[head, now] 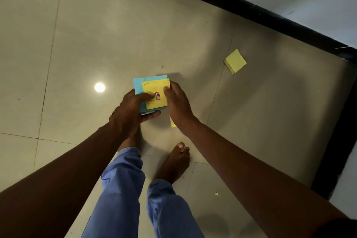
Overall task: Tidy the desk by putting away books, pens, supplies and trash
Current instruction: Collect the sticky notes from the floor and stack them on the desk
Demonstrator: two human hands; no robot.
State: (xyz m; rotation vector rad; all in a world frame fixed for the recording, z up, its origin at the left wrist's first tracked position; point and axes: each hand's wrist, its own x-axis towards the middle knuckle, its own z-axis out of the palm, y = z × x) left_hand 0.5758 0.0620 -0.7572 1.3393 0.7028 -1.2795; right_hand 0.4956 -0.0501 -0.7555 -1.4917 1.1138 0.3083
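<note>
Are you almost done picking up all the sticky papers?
Partly. The yellow pad and the blue pad are already stacked, with the left hand holding them and the right hand steadying. Left to do: another yellow pad lies on the floor near the wall, plus a tiny yellow scrap.

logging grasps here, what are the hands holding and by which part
Both hold a stack of sticky-note pads, yellow on blue. The left hand grips its left edge, thumb on top; the right hand pinches the right edge.
</note>
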